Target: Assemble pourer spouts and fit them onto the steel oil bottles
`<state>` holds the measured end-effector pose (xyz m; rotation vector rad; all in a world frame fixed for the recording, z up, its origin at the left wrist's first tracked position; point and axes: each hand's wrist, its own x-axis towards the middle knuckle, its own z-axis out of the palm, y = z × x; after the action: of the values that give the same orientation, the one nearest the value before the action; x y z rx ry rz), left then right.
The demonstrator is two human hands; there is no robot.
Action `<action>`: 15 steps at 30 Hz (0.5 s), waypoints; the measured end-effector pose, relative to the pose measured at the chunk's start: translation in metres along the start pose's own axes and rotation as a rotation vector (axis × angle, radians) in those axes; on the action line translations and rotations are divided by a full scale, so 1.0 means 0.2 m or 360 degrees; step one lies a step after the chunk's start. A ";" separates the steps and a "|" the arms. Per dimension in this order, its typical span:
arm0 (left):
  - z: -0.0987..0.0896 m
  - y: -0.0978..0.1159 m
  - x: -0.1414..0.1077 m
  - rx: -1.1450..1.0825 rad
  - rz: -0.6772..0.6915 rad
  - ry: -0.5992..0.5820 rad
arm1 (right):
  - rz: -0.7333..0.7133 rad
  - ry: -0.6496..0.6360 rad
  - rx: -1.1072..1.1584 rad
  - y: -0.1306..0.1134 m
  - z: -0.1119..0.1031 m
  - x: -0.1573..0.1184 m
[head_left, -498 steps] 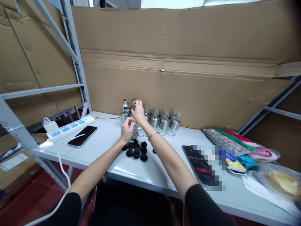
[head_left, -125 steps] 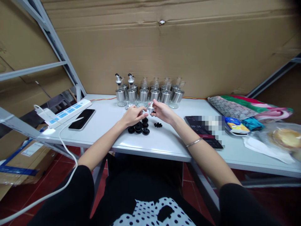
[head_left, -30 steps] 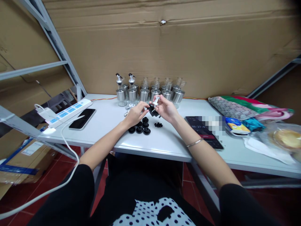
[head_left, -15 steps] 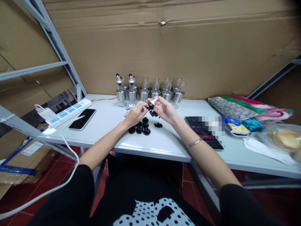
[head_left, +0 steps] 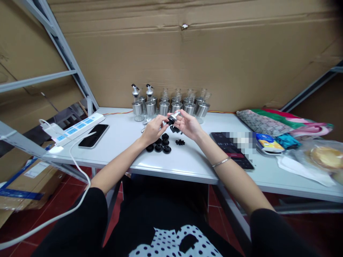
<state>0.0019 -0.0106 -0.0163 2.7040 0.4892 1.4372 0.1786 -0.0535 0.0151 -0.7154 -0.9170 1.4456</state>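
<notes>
Above the middle of the table, my right hand [head_left: 189,125] grips a silver bottle pourer [head_left: 174,116] by its spout, with thumb and fingertips. My left hand [head_left: 154,130] pinches the black rubber stopper [head_left: 169,122] at the pourer's lower end. The pourer is tilted, spout up to the right. Below the hands lie several black ribbed stoppers [head_left: 166,149] and a cluster of small black parts [head_left: 180,142]. More small black parts [head_left: 176,129] lie right under the pourer. Silver spouts [head_left: 145,125] are partly hidden behind my left hand.
Several glass-and-steel bottles [head_left: 164,107] stand at the back; two carry pourers [head_left: 149,90]. On the left are a power strip [head_left: 77,128] and a phone [head_left: 94,135] with a cable. A larger phone [head_left: 232,151], packets [head_left: 268,142] and a covered food container [head_left: 325,157] are on the right.
The silver pourer has turned slightly between my fingers, and more of its collar and black stopper shows now. Both hands stay in nearly the same place.
</notes>
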 end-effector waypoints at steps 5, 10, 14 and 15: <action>0.00 -0.01 0.00 -0.0029 0.0027 0.0022 | -0.0006 0.0029 0.0044 0.01 0.01 0.00; -0.01 -0.01 0.00 -0.0079 -0.0015 -0.0037 | 0.0021 0.0024 0.0023 0.02 0.01 0.00; -0.01 -0.01 0.00 -0.0045 -0.0025 -0.0043 | 0.0039 -0.0011 0.0015 0.02 0.01 0.00; -0.01 -0.01 -0.01 -0.0035 -0.0026 -0.0047 | 0.0012 -0.0019 -0.0002 0.02 0.01 0.00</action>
<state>-0.0009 -0.0085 -0.0166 2.6939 0.4896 1.3883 0.1749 -0.0534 0.0123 -0.7128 -0.9249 1.4577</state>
